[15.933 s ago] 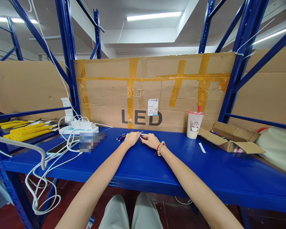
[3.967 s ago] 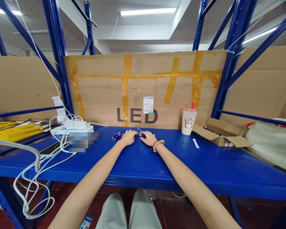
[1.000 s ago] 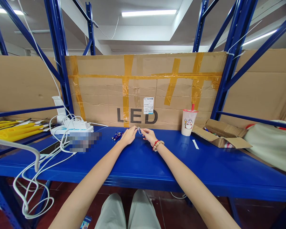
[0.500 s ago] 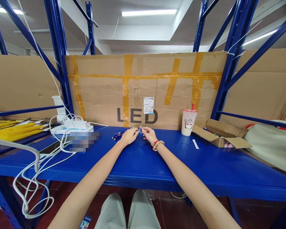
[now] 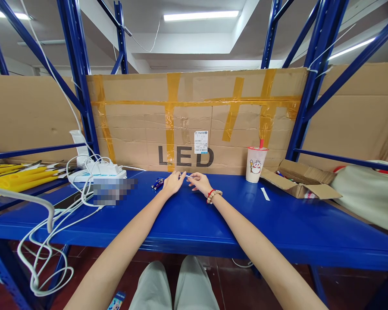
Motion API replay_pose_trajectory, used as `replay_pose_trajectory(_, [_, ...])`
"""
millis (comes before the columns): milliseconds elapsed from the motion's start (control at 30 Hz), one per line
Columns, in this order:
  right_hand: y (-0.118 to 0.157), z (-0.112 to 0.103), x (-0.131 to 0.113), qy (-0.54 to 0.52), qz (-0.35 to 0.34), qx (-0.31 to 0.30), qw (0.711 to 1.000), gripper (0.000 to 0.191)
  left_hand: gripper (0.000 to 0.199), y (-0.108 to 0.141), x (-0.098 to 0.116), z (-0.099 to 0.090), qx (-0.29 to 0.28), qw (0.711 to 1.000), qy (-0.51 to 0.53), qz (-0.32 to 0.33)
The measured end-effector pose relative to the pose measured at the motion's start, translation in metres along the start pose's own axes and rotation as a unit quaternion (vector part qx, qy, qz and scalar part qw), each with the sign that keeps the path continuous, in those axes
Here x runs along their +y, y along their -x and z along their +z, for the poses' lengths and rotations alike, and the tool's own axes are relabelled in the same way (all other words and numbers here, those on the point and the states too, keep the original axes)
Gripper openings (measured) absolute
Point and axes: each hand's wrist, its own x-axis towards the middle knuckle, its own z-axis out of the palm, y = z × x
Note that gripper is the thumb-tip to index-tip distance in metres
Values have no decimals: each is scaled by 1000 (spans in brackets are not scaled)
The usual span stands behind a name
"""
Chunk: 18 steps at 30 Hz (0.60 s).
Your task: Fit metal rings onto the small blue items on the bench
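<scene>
Apparently, slim white piece (image 5: 188,176) between fingers (image 5: 197,176)

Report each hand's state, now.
Left hand: closed, holding a thin white piece.
Right hand: partly curled at the white piece; grip cannot be told.

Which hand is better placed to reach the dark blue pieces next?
Probably the left hand: the dark blue pieces lie just beside it, while the right hand is farther away.

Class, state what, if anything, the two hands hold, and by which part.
A small, thin, whitish piece, material unclear, held between left hand and right hand; gripped part too small to tell.
</scene>
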Motion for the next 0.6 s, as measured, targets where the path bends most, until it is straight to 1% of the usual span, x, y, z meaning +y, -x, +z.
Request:
replay_pose_trajectory(133, [2, 1, 0, 4, -9, -23, 1000, 24, 40, 0, 1, -2, 10, 1000, 8, -5])
replay_pose_trajectory(267, [1, 0, 0, 17, -30, -17, 999, 25, 35, 0, 0, -3, 9, 1000, 17, 6])
replay_pose_trajectory(367, [0, -3, 2, 45, -49, -2, 998, 27, 30, -1, -1, -2, 3, 999, 21, 29])
replay_pose_trajectory(433, [-2, -5, 5, 71, -66, 0, 995, 32, 28, -2, -2, -1, -5, 999, 21, 48])
replay_pose_trajectory(533, [-3, -5, 10, 108, -91, -10, 990, 37, 28, -3, -4, 1, -13, 998, 15, 61])
replay_pose_trajectory(600, [-4, -5, 12, 129, -106, -19, 986, 35, 28, -4, -5, 1, -15, 998, 10, 62])
